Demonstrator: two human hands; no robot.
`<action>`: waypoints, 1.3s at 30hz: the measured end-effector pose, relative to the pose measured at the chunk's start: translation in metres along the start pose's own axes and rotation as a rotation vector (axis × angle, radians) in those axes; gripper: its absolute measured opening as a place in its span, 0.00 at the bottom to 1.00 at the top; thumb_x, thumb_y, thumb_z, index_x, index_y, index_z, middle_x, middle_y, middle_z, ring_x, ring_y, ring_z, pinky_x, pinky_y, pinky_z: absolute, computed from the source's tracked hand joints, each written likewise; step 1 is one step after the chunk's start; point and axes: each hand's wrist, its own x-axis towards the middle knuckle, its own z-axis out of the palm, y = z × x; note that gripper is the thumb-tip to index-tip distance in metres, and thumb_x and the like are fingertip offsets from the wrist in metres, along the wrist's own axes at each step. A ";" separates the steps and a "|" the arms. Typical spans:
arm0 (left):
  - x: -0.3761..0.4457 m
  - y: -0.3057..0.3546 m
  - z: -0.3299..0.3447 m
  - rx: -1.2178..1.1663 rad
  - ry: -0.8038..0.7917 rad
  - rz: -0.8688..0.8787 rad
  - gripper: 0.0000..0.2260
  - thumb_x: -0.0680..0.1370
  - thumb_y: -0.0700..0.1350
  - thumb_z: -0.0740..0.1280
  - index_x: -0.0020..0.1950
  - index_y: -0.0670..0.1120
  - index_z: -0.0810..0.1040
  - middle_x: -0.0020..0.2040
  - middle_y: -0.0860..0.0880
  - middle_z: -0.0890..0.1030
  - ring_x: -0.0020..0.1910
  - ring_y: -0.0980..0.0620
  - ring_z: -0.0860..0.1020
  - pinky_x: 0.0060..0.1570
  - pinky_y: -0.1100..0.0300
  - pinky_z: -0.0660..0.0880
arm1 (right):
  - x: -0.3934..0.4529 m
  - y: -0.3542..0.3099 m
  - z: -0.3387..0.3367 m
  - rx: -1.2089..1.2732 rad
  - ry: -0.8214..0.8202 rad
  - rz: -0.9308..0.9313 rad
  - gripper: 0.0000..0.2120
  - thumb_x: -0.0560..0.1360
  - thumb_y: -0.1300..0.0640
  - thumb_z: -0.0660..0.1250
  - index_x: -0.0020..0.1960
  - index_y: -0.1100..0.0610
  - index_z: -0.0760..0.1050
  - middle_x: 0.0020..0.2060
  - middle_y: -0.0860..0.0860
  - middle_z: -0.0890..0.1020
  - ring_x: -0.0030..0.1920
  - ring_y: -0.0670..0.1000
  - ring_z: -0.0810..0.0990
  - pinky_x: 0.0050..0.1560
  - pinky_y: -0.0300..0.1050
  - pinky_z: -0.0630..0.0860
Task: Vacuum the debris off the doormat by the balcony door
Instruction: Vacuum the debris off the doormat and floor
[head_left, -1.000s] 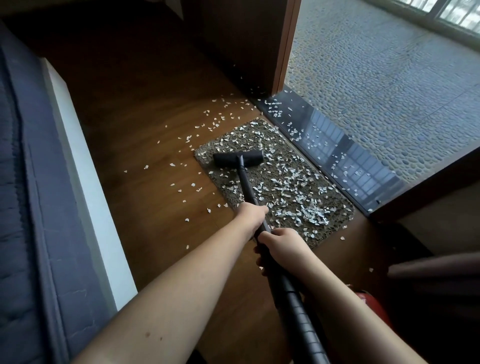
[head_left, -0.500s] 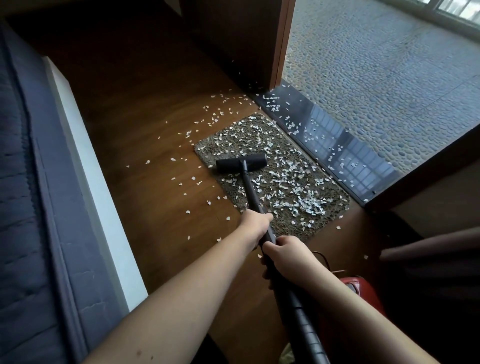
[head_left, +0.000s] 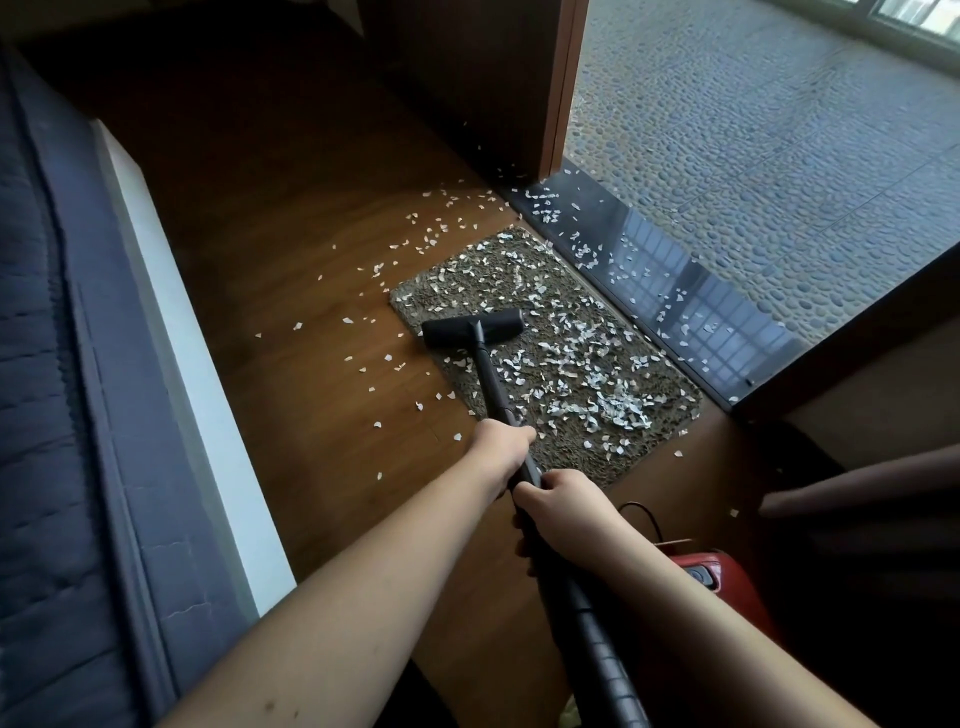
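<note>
— Where are the hands?

— Both wrap the black vacuum wand (head_left: 493, 387). The left hand (head_left: 501, 449) grips it further down, fingers curled tight around the tube; the right hand (head_left: 563, 501) closes on it just behind, near the ribbed hose (head_left: 597, 654).

— And the nozzle?

— The floor head (head_left: 471, 329) sits flat on the left edge of the doormat (head_left: 545, 358), beside the dark door threshold (head_left: 675, 291).

— The debris?

— White scraps (head_left: 613, 410) cover most of the mat, thickest toward its near right part; more lie scattered on the wooden floor (head_left: 311, 364). A red vacuum body (head_left: 717, 577), I think, shows under the right forearm.
</note>
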 end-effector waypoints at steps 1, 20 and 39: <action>0.002 0.002 0.000 -0.002 0.000 0.000 0.09 0.74 0.44 0.70 0.51 0.41 0.77 0.45 0.42 0.81 0.44 0.42 0.82 0.48 0.52 0.80 | 0.002 -0.001 0.000 0.007 0.002 0.001 0.06 0.74 0.58 0.62 0.40 0.59 0.71 0.35 0.56 0.80 0.31 0.59 0.82 0.34 0.55 0.81; 0.055 0.056 0.011 0.106 0.011 0.022 0.20 0.73 0.45 0.73 0.61 0.37 0.76 0.55 0.40 0.82 0.51 0.41 0.83 0.52 0.53 0.80 | 0.059 -0.028 -0.013 0.204 0.058 0.004 0.06 0.74 0.62 0.61 0.41 0.64 0.73 0.35 0.60 0.77 0.24 0.55 0.79 0.24 0.47 0.78; 0.073 0.072 0.038 0.237 -0.015 0.028 0.24 0.75 0.47 0.72 0.66 0.36 0.73 0.61 0.40 0.79 0.56 0.42 0.80 0.46 0.57 0.73 | 0.073 -0.025 -0.029 0.226 0.118 -0.004 0.07 0.74 0.62 0.61 0.38 0.60 0.71 0.35 0.59 0.77 0.22 0.54 0.77 0.30 0.51 0.79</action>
